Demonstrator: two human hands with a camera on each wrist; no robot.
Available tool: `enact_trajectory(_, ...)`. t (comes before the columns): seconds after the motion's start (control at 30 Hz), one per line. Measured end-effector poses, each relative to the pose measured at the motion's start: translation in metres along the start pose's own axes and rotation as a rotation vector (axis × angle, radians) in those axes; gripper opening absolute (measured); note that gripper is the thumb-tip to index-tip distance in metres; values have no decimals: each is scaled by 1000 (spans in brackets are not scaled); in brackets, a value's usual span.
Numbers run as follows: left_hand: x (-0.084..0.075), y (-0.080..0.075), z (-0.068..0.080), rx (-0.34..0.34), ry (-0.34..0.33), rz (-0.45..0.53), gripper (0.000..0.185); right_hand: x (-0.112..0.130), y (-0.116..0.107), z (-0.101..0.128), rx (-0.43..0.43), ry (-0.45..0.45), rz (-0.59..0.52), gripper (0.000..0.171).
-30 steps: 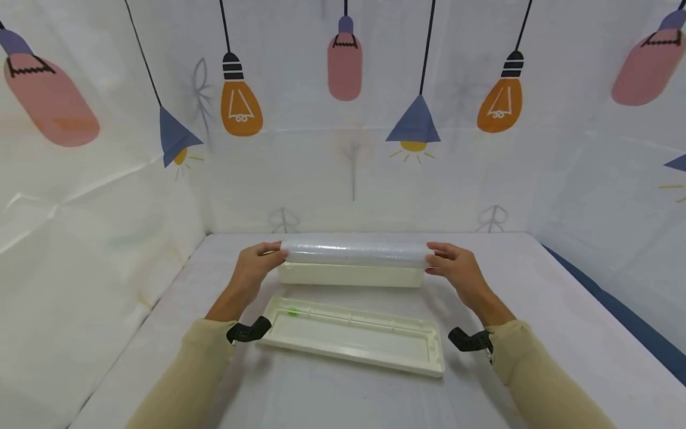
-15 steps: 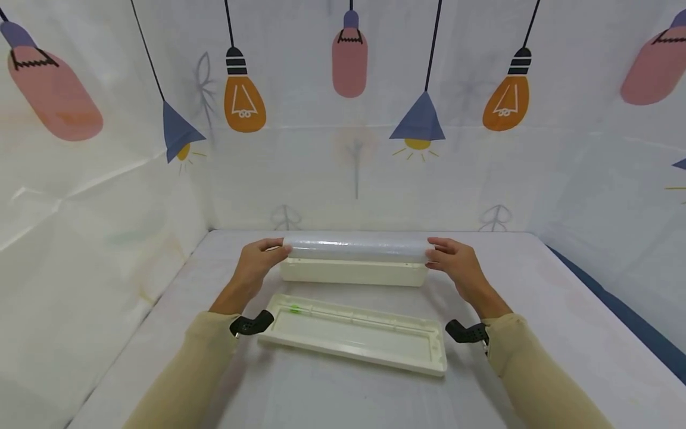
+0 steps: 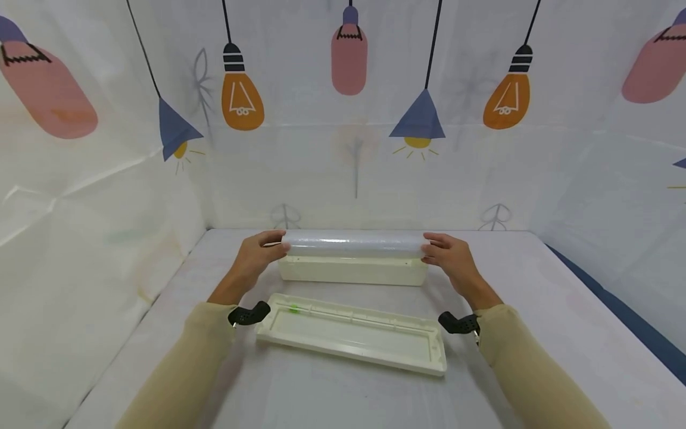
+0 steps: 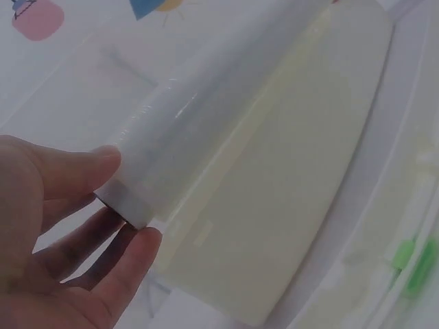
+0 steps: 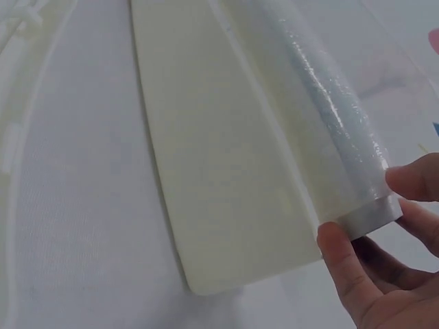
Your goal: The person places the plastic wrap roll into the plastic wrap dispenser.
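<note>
I hold the cling film roll level at 12 o'clock, my left hand and right hand each pinching one core end with curled fingers. It hangs just above the open cream box, not yet seated, I judge. The lid lies apart at 6 o'clock on the bench. Count: one roll, one box, one lid.

White table, cream box near its back edge, cream lid lying nearer, open side up
</note>
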State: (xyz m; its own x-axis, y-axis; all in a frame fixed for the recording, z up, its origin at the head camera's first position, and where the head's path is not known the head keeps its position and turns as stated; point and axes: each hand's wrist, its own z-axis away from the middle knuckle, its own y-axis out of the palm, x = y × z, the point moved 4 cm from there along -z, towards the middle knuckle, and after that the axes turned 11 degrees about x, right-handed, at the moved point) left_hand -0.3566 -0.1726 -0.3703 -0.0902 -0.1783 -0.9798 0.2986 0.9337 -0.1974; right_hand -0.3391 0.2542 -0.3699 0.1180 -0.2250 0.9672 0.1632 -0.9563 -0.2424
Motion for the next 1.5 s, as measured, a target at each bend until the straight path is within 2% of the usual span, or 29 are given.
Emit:
enact_trajectory(0.37, 3, 0, -8, -58, -73, -40, 55, 0, 0, -9, -39, 42, 5, 48)
enact_trajectory(0.7, 4, -5, -8, -58, -70, -36, 51, -1, 5, -14, -40, 51, 2, 47)
enact_trajectory(0.83, 5, -7, -7, -63, -91, -40, 51, -1, 8, -15, -25, 46, 11, 49)
enact_trajectory(1.17, 4, -10, -7, -125, -140, -98, 48, -1, 13, -17, -25, 53, 6, 50)
enact_trajectory(1.3, 6, -12, -7, -124, -146, -91, 48, -2, 15, -18, -28, 65, -12, 49)
enact_trajectory(1.5, 9, -13, -9, -118, -117, -76, 48, 0, 16, -17, -23, 73, -6, 51)
